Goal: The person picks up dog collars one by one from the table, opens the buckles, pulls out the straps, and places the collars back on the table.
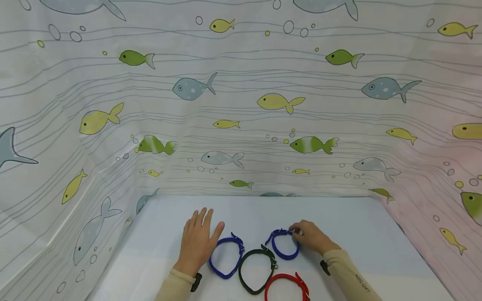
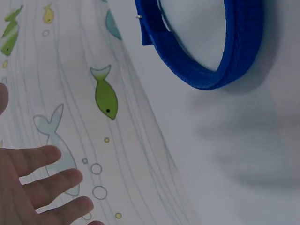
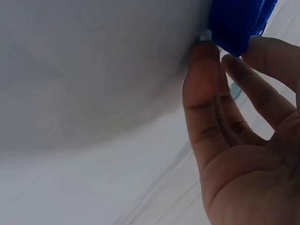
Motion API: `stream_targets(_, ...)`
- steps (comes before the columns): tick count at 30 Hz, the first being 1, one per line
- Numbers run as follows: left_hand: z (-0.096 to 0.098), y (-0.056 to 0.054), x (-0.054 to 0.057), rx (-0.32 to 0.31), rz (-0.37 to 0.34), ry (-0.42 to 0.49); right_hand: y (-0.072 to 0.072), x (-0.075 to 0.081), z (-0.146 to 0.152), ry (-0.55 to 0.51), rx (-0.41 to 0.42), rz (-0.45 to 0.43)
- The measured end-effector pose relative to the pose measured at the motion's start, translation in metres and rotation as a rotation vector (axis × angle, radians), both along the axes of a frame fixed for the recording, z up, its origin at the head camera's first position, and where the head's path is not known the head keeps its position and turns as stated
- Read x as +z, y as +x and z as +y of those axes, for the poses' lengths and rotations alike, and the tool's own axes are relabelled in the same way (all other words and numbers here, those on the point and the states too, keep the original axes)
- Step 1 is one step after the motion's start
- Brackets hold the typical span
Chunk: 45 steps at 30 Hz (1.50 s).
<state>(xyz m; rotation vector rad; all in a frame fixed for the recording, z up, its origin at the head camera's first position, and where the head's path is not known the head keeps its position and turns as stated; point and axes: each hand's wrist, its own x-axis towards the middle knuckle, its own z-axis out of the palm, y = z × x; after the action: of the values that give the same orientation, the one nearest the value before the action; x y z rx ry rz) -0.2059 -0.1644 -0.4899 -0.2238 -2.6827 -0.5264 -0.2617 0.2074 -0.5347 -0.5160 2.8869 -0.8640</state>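
Right hand (image 1: pixel 310 237): thumb and finger curled, pinching the edge of a blue collar (image 1: pixel 285 256).
Left hand (image 1: pixel 197 242): fingers straight and wide apart, just beside the other blue collar (image 1: pixel 225 276).
Collars: four in all; two blue, one dark, one red.
Dark collar (image 1: pixel 253 291): between the hands, closer to the person than the fingertips.
Red collar (image 1: pixel 285 276): closer still, its bottom cut off.
Sleeves (image 1: pixel 346 271): two, tan, behind the fingers.
Table (image 1: pixel 339 213): white, under the collars.
Room: a white fishy sheet (image 1: pixel 241 85) past the fingertips and on both sides.
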Motion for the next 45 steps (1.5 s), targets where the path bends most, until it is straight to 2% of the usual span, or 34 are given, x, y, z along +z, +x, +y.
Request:
stream_targets(7,0.010,0.006,0.001,-0.066,0.101,0.037,0.005,0.001,0.003,-0.051,-0.037,-0.018)
stream_targets(11,0.017,0.008,0.003,-0.117,0.134,0.095,0.007,0.000,0.004,-0.091,-0.051,0.014)
stream_targets(18,0.034,0.009,0.017,-0.209,0.110,0.200,0.011,0.015,-0.010,-0.155,-0.058,0.145)
stream_targets(23,0.046,0.008,0.025,-0.266,0.088,0.232,0.017,0.030,-0.020,-0.158,-0.043,0.304)
stream_targets(27,0.054,0.005,0.031,-0.313,0.097,0.232,0.022,0.042,-0.027,-0.163,-0.001,0.416)
stream_targets(32,0.061,0.002,0.034,-0.344,0.063,0.216,0.029,0.054,-0.034,-0.201,0.080,0.499)
stream_targets(39,0.067,-0.002,0.034,-0.368,0.054,0.212,0.038,0.067,-0.042,-0.252,0.163,0.540)
stream_targets(45,0.068,-0.003,0.032,-0.403,0.084,0.240,0.045,0.073,-0.048,-0.298,0.173,0.499)
